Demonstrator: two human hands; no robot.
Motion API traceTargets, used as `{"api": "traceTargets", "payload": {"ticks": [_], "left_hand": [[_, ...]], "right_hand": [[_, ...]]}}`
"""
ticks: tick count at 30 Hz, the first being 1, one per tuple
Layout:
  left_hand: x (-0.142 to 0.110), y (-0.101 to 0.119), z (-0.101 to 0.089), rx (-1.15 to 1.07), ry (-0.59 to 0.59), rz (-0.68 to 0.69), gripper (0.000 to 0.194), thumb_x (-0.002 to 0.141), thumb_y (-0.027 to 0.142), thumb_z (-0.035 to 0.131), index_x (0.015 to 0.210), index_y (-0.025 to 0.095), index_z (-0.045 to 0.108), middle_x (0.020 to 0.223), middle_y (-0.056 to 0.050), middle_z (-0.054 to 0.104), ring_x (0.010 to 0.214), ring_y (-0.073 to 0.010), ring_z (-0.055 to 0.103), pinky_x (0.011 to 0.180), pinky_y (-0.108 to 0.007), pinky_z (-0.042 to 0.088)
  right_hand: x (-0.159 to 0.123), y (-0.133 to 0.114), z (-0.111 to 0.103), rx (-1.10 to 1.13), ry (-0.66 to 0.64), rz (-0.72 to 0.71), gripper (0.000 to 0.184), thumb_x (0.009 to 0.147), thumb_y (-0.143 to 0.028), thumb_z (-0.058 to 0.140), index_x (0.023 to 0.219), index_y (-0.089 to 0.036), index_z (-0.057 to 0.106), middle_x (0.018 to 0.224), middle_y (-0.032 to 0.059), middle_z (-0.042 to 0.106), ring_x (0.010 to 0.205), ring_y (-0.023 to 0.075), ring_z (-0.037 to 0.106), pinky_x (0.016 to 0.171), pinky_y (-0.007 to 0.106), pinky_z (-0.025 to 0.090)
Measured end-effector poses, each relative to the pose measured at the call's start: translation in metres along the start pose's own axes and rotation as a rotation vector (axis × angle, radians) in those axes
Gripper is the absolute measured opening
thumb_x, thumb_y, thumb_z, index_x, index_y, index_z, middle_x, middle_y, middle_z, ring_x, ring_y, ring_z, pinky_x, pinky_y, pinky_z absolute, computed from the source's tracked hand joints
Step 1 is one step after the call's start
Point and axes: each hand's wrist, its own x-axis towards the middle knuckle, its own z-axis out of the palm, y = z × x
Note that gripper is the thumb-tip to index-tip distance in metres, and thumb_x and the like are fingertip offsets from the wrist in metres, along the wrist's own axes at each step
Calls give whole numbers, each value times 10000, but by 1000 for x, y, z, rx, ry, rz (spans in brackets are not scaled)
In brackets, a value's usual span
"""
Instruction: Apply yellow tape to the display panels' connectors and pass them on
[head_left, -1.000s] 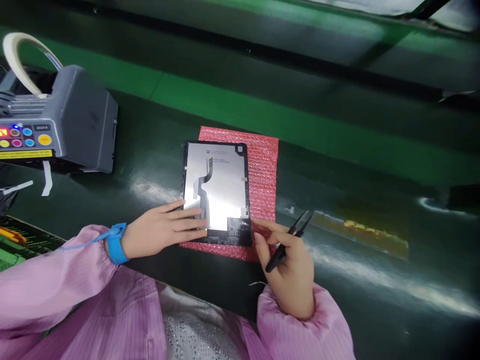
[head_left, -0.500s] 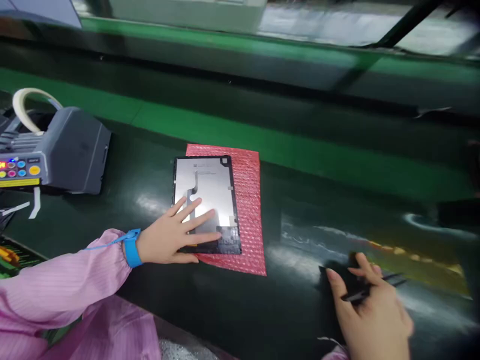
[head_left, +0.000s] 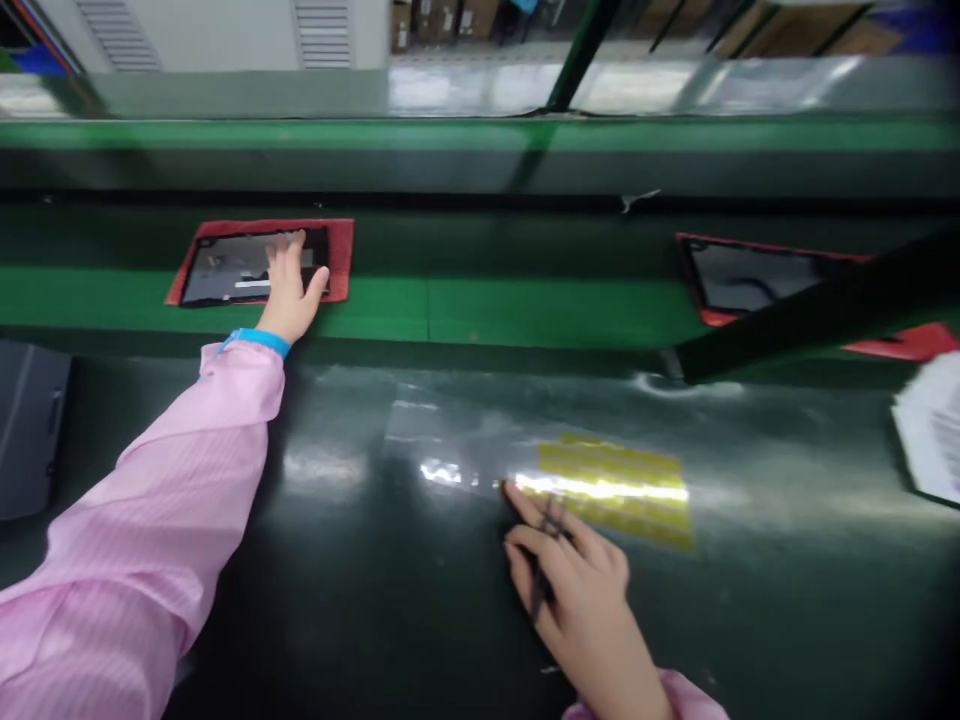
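Observation:
My left hand (head_left: 291, 285), its fingers spread, reaches over a tablet (head_left: 225, 265) with its metallic inside showing. Under that tablet lies a red bubble-wrap sheet (head_left: 342, 260), on the green and dark strip beyond the bench. A blue wrist strap (head_left: 259, 341) circles my left wrist. In my right hand (head_left: 574, 570) is a pair of dark tweezers (head_left: 541, 590), held between thumb and fingers. The right index fingertip is at the edge of a clear film sheet (head_left: 465, 455) bearing yellow tape pieces (head_left: 611, 485).
Another tablet (head_left: 750, 275) on red wrap lies at the far right, partly behind a dark bar (head_left: 810, 305) that slants across. A grey machine (head_left: 30, 430) stands at the left edge. Some white item (head_left: 934, 430) sits at the right edge.
The view has swung right. My left hand has gone from a tablet on the bench to one on the far strip; whether it is the same tablet, I cannot tell. My right hand nears the film.

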Motion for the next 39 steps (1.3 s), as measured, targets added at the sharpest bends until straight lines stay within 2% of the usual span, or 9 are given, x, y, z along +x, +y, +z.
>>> {"api": "traceTargets", "payload": {"ticks": [2,4,7,9,11,17,23,30,39], "left_hand": [[-8,15,2,-39,-71,126,614,1020,439,414,1522,105,299,1672,-149,120,1547,-322,-53,1244,-557,0],[-36,39,0,-79,-186,289,569,1003,486,446,1467,158,431,1656,-102,225,1548,-332,15,1244,-565,70],[-94,80,-4,-55,-493,683,481,1014,457,451,1452,260,483,1626,-68,314,1536,-366,110,1215,-614,155],[-128,104,-6,8,-558,782,504,1003,459,486,1464,256,473,1608,-93,349,1509,-376,225,1199,-587,230],[-151,123,-8,62,-545,762,510,991,462,510,1460,261,483,1586,-121,381,1472,-399,302,1143,-576,327],[-170,143,-1,81,-491,665,409,983,384,532,1382,299,571,1426,-106,558,1261,-384,530,982,-545,475],[-168,148,9,8,-477,677,426,978,412,540,1389,301,560,1426,-98,536,1457,-391,327,1135,-591,363],[-164,158,16,-19,-523,681,466,950,343,575,1409,270,544,1473,-129,495,1458,-434,312,1127,-616,365],[-161,171,26,-16,-535,678,457,961,374,559,1404,265,550,1458,-133,520,1439,-442,345,1106,-623,389]], "right_hand": [[1,-6,-3,117,-13,-31,92,988,-236,519,922,-255,580,1272,80,715,1053,268,657,830,408,412],[-2,-7,-5,317,21,38,125,1010,-316,502,963,-255,600,1191,80,747,1020,252,659,831,398,427],[-6,2,-5,675,196,307,397,1053,-477,302,1151,-260,619,899,56,757,850,231,666,753,385,474],[-4,11,-2,853,357,511,463,1049,-524,254,1205,-270,607,745,12,681,667,195,625,627,345,473],[2,20,0,948,443,657,386,1032,-523,353,1152,-267,616,707,-14,633,563,156,573,536,302,445],[16,35,-3,804,340,822,251,895,-448,674,950,-204,652,676,-17,643,470,106,552,489,269,478],[21,43,-11,713,272,813,261,870,-443,687,815,-192,644,647,-12,649,412,93,532,428,256,488],[20,64,-12,806,228,881,282,847,-457,719,808,-184,663,736,29,710,463,115,589,384,236,477],[22,74,-20,1022,326,842,314,828,-466,737,730,-200,603,660,29,691,483,126,583,328,190,318]]}}
